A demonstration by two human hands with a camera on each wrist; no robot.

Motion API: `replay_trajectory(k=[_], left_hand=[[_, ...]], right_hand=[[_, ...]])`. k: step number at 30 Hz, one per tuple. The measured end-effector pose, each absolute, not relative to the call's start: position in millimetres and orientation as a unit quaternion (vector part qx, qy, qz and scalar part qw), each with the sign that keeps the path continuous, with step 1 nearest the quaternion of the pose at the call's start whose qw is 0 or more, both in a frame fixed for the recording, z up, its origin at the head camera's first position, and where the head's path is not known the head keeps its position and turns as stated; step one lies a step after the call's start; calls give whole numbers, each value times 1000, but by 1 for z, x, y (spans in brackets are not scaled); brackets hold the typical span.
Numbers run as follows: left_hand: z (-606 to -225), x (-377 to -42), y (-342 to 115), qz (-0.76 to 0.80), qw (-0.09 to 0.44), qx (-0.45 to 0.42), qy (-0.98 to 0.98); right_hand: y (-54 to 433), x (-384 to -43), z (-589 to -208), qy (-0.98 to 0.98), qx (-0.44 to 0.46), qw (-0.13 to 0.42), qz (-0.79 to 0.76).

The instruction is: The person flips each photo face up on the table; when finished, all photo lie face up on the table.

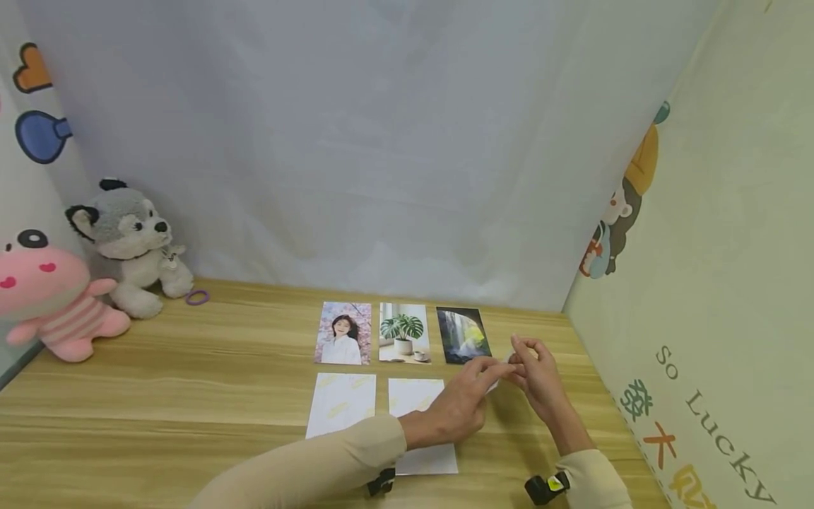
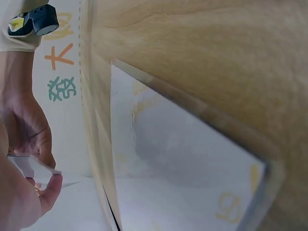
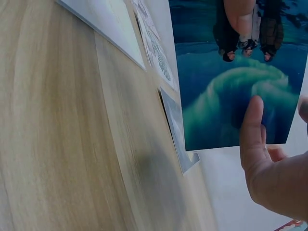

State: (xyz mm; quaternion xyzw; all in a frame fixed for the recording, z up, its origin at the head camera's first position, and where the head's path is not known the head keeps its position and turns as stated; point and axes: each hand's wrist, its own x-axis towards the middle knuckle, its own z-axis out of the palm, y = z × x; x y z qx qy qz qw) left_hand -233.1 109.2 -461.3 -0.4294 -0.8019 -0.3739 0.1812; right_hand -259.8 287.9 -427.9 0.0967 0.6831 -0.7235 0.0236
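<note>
From the head, the held picture (image 1: 494,386) is up off the wooden table (image 1: 191,382), between the two hands, and only a bit of white shows. The left hand (image 1: 461,403) and the right hand (image 1: 537,375) both pinch it, fingers nearly closed. Just behind the held picture lies the waterfall photo (image 1: 463,336). To its left are the plant photo (image 1: 403,332), then the photo of a person in white (image 1: 343,336). Two white sheets (image 1: 340,399) with yellow marks lie left of it too, nearer the camera. Far off to its left sit a toy dog (image 1: 130,240) and a pink toy (image 1: 57,297).

From the left wrist, the held picture looks thin and sideways, with a hand on each side.

From the right wrist, the held picture shows green lights and three upside-down people. The right thumb (image 3: 252,122) lies on its front; I can't see all the fingers behind it.
</note>
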Motion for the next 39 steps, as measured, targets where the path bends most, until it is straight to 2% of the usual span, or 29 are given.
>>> replay_trajectory(k=[5, 11, 20, 25, 32, 39], left_hand=[[-463, -234, 110, -396, 178, -416, -799], [-458, -235, 108, -466, 132, -372, -792], [-449, -241, 104, -546, 89, -290, -781], [-445, -251, 101, -616, 64, -231, -750], [-440, -260, 98, -718, -12, -104, -688], [-441, -265, 102, -762, -20, -41, -647]], right_hand=[[287, -261, -430, 686, 90, 21, -722], [290, -261, -430, 719, 88, 27, -689], [304, -255, -433, 798, 55, 69, -596], [313, -250, -438, 794, 14, 105, -598], [322, -248, -446, 732, -61, 152, -662], [316, -251, -455, 656, -122, 167, -726]])
